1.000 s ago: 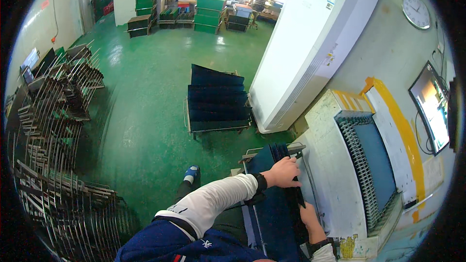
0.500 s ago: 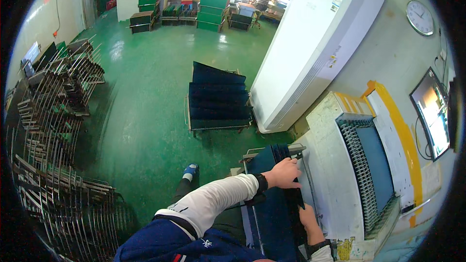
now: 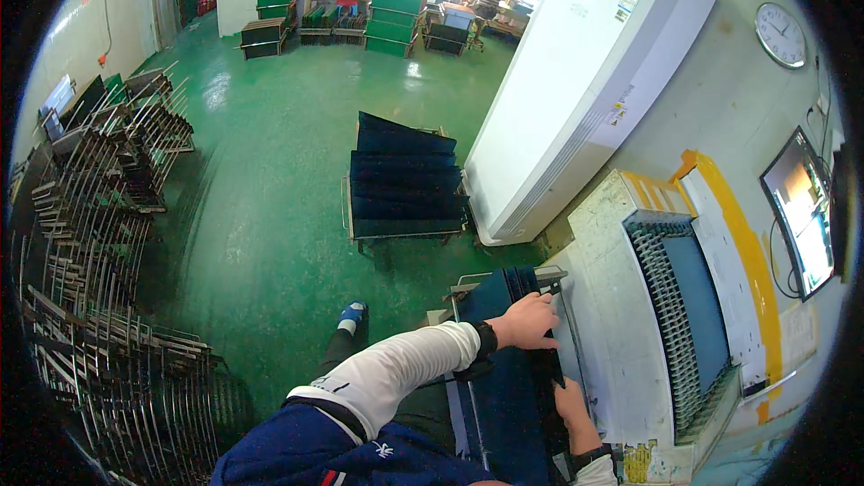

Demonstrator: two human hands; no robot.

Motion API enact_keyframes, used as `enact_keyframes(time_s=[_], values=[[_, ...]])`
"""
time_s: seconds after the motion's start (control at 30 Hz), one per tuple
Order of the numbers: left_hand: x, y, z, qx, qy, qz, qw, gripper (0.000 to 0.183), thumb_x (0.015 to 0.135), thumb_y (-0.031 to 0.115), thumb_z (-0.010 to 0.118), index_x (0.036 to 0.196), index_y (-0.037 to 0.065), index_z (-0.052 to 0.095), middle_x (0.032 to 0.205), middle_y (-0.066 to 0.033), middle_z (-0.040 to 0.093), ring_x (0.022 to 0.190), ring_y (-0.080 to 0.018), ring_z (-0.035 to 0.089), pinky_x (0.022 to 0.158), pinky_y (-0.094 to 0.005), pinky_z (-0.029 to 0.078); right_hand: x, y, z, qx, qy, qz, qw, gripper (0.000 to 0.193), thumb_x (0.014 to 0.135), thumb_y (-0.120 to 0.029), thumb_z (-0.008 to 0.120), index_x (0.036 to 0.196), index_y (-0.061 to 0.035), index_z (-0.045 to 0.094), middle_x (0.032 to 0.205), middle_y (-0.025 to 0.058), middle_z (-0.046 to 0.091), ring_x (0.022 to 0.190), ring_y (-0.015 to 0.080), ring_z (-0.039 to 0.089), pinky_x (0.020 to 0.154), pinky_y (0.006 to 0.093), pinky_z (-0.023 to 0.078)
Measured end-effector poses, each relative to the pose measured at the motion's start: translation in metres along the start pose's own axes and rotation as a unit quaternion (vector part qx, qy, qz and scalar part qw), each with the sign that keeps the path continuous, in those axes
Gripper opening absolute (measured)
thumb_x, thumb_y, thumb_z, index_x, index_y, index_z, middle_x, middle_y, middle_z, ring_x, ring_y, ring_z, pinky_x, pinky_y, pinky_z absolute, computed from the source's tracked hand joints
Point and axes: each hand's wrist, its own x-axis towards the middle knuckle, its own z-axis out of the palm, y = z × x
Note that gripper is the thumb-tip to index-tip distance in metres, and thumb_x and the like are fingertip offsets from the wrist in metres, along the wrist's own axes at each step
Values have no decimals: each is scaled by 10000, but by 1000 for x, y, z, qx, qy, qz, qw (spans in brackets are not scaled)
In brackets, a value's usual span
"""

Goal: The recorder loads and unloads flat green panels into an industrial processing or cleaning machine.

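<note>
Dark-blue panels (image 3: 504,405), set on edge in metal rack (image 3: 468,283), directly at yr hands; far ends show just ahead of yr L hand (image 3: 527,322), broad face to its left. L hand: fingers curled over upper edges, closed on the panels. R hand (image 3: 572,407): nearer you, same stack, thumb against panels' R side; fingers partly hidden, can't tell if closed. White machine (image 3: 603,306): just beside rack, R side. 2nd batch of panels (image 3: 405,187): racked on green floor (image 3: 261,171), ahead of you, well apart from yr grip.
</note>
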Motion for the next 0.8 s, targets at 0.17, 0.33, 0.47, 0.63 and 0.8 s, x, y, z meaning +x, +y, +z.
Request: enact_keyframes(time_s=[0.17,0.33,0.47,0.63,0.8], values=[[-1,-3,3,-1,12,7,1000,494,864,566,688,867,72,703,919,-91,675,1006,-306,575,867,-444,466,-2,-5,0,-13,3,-9,1000,333,977,-241,618,1146,35,699,1025,274,730,956,410,702,849,443,518],[0,-3,5,1,13,7,1000,501,868,570,682,858,70,705,915,-90,669,998,-307,573,868,-444,467,-2,-5,0,22,-4,-3,1000,331,988,-246,620,1140,35,705,1001,239,744,907,335,702,837,427,519],[0,-3,4,3,8,5,1000,505,867,573,681,858,69,709,910,-87,666,998,-305,572,873,-442,467,-6,-12,0,40,-7,13,999,324,994,-241,618,1134,37,708,973,209,749,876,282,688,821,409,517],[0,-3,3,3,4,0,1000,500,865,569,683,844,70,715,908,-85,666,1000,-302,570,878,-438,467,-12,-26,-2,5,5,-2,1000,314,992,-237,621,1123,34,711,943,199,747,858,268,683,800,403,514],[1,-1,3,3,4,-1,1000,493,860,566,688,833,74,715,902,-86,663,998,-302,571,873,-436,467,-4,-7,0,1,19,-13,1000,305,977,-233,622,1099,31,716,945,242,736,879,347,701,806,434,515]])
